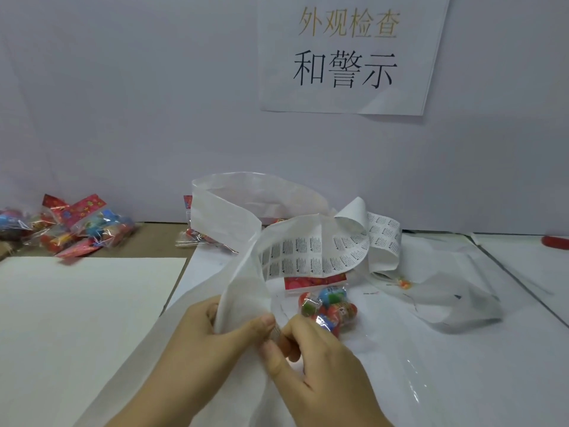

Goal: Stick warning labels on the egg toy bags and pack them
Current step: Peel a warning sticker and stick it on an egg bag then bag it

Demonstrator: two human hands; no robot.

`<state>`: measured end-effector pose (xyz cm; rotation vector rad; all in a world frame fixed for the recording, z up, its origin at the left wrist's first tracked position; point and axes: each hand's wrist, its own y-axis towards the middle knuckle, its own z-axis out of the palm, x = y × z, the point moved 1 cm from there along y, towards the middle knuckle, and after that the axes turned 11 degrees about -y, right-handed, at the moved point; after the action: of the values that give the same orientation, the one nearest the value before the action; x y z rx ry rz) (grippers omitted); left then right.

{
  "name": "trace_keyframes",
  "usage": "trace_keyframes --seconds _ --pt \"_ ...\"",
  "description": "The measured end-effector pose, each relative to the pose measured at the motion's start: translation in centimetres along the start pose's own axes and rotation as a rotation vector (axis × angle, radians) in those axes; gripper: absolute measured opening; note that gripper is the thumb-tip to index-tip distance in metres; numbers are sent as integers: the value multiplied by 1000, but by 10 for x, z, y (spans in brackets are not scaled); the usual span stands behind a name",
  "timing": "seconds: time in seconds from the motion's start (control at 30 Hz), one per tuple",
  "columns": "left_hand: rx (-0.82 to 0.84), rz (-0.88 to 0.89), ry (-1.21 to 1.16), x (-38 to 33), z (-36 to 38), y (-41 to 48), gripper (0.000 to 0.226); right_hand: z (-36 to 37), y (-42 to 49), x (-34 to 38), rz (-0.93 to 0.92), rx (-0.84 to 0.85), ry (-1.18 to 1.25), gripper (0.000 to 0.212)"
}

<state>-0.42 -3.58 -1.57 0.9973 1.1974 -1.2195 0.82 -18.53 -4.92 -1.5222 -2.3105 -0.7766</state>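
A long white strip of warning labels [311, 254] curls across the middle of the table, its printed side facing me. My left hand [215, 337] grips the strip's near end, thumb on top. My right hand [311, 362] pinches at the strip's edge just beside the left thumb; whether a label is lifted there is hidden by the fingers. One egg toy bag [326, 300] with a red header card lies flat right behind my hands, partly under the strip. A pile of egg toy bags [77, 229] sits at the far left.
Another egg toy bag [197, 237] lies behind the strip near the wall. A white sheet [77, 318] covers the table at left. A clear plastic bag [446, 291] is spread at right. A red object [555, 241] lies at the far right edge. A paper sign [345, 57] hangs on the wall.
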Motion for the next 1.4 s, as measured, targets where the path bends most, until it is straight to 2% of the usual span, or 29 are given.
trace_keyframes --seconds 0.1,0.2,0.3,0.5,0.63,0.87,1.0,1.13,1.3,1.4 --pt "2 -21 -22 1 1 -1 26 -1 -1 2 -16 1 -26 45" --pt "7 -40 -31 1 2 -3 29 -2 -1 6 -106 -43 -86 37" --pt "10 -66 -93 2 3 -4 27 -3 -1 9 -232 -217 -271 27" --pt "-27 -48 -50 5 5 -4 33 0 -1 7 -273 -351 -354 25" --pt "-43 -36 -12 7 3 -4 51 2 -1 2 -286 -342 -330 26" --pt "-22 -35 -14 8 3 -3 35 -1 0 0 -296 -331 -294 28" --pt "-14 -12 11 9 4 -5 43 0 -1 2 -320 -293 -330 36" --pt "-64 83 156 14 2 -4 48 5 -1 4 -354 -310 -371 32" --pt "-51 179 272 13 3 -6 59 5 -1 0 -383 -315 -284 29" --pt "-58 184 288 12 3 -6 53 4 -1 -2 -398 -304 -257 30"
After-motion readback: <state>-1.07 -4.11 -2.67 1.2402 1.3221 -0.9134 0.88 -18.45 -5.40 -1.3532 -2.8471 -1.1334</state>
